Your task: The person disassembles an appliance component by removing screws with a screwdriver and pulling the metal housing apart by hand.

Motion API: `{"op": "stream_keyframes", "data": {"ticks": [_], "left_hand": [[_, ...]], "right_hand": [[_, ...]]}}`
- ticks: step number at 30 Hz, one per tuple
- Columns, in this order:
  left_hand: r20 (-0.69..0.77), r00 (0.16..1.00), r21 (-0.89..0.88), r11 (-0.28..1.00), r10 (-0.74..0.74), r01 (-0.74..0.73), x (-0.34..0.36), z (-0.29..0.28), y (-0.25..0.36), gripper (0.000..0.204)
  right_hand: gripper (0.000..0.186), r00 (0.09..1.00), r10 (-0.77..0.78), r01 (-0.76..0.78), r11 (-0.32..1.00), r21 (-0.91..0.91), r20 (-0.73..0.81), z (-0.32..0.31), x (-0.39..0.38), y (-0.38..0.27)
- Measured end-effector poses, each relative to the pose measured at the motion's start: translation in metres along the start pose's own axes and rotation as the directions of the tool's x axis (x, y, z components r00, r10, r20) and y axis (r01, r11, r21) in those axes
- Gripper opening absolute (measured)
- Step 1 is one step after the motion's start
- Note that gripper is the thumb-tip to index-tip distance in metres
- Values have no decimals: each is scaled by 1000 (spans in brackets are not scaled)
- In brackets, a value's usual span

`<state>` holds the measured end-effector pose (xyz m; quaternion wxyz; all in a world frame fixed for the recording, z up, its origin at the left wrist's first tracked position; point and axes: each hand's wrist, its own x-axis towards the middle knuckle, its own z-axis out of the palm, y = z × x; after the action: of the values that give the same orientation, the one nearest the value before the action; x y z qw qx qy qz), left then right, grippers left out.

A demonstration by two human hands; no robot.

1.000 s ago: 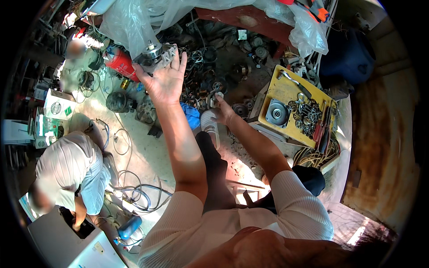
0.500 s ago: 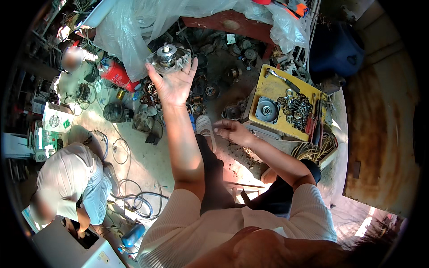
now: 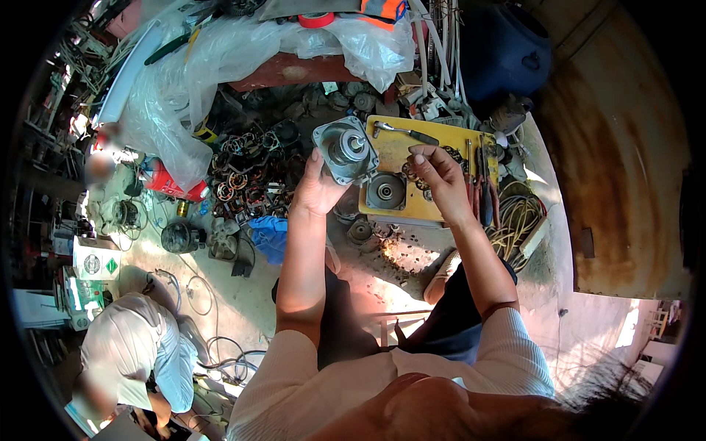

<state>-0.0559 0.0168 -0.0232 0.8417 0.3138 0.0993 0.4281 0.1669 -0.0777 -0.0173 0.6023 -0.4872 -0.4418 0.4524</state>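
My left hand [image 3: 318, 189] is closed around the edge of a square metal motor housing [image 3: 320, 140], with a shiny round rotor [image 3: 351, 145] standing in it. Its open side is tilted up toward me. Over the yellow tray [image 3: 384, 126], my right hand [image 3: 446, 184] has thumb and forefinger pinched together. Anything between those fingertips is too small to make out. A second square motor cover [image 3: 397, 192], with a round centre, lies on the tray below the held housing. Small metal rings [image 3: 412, 173] lie beside my right fingers, partly hidden by the hand.
On the tray are a ratchet wrench [image 3: 404, 134] and several screwdrivers and pliers [image 3: 485, 180]. Coiled cable [image 3: 518, 224] lies to the right. Motor parts [image 3: 246, 173] and a blue cloth [image 3: 269, 239] cover the floor ahead. A person [image 3: 140, 345] bends down at lower left.
My left hand has brought the motor housing to the tray's left edge and turned it toward me. My right hand has risen from near my knees to over the tray. The view has shifted right.
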Motion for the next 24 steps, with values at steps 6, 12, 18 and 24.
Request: {"op": "stream_keyframes", "data": {"ticks": [6,12,18,24], "left_hand": [[69,992,311,948,-101,75,2,27,-14,99],[95,977,433,892,-190,131,-5,61,-28,110],[110,968,563,817,-224,125,-11,64,-52,114],[124,917,755,635,-379,161,-24,82,-54,108]], "right_hand": [[33,993,13,-9,999,-37,116,-23,-14,-24],[38,981,53,-33,994,-106,185,-30,-31,-45],[43,944,196,-110,946,-305,266,-42,-48,-44],[58,878,300,-141,907,-397,372,-51,-76,-37]]}}
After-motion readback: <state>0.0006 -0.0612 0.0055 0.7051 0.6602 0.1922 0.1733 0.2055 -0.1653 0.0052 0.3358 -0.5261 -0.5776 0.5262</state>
